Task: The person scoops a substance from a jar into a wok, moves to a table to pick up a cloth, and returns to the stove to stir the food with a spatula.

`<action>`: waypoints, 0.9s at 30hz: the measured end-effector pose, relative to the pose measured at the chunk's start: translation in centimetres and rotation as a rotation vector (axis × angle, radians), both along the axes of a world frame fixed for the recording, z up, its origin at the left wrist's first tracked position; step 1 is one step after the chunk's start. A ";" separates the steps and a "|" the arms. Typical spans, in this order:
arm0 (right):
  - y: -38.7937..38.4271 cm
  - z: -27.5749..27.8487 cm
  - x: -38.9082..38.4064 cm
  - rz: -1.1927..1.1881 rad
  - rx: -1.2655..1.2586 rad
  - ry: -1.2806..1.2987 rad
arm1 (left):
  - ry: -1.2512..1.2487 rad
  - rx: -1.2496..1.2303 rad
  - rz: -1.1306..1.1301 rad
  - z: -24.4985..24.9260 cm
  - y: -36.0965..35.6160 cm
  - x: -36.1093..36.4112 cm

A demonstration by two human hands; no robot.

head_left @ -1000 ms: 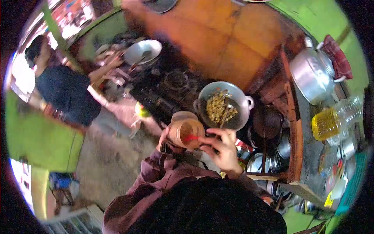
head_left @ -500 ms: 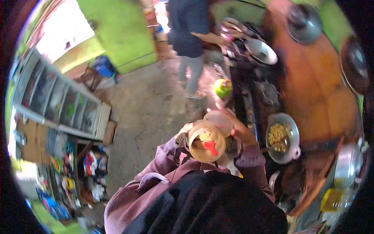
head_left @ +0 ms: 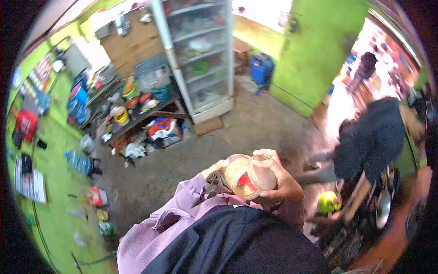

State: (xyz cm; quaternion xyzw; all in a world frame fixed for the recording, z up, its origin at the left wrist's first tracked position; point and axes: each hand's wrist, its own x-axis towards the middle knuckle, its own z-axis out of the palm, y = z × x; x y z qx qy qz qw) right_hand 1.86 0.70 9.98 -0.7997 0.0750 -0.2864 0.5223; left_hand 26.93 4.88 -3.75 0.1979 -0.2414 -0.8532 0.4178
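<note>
My left hand [head_left: 221, 165] is wrapped round a round plastic jar [head_left: 236, 172], held in front of my chest with its mouth tilted toward me. A red scoop [head_left: 245, 181] shows inside the jar, along with some pale contents. In my right hand [head_left: 286, 181] is the jar's round, see-through lid [head_left: 264, 177], gripped at its edge with thumb and fingers. The lid stands tilted at the right side of the mouth and overlaps part of the opening in this view.
A glass-door fridge [head_left: 200, 59] stands ahead, beside a cluttered low table [head_left: 150, 107]. Another person [head_left: 374, 137] leans over the stove area at right. A green gas cylinder [head_left: 326, 202] is near them, and a water bottle [head_left: 78, 162] is at left.
My view has swung left, from the stove and pans toward the fridge and shelves. The lid has moved from behind the jar to its right side, overlapping the mouth.
</note>
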 end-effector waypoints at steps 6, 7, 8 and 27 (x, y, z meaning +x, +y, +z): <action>-5.1 2.1 14.6 -0.100 -0.332 0.091 | -0.026 -0.035 0.425 5.3 -2.1 9.4; -6.3 1.9 16.5 -0.072 -0.337 0.087 | -0.025 -0.038 0.454 5.0 -2.6 10.7; -7.6 1.3 18.4 -0.073 -0.347 0.065 | -0.025 -0.017 0.521 4.7 -3.1 11.8; -32.4 1.0 43.4 0.235 -0.580 0.098 | 0.112 -0.109 1.326 4.3 -23.3 26.6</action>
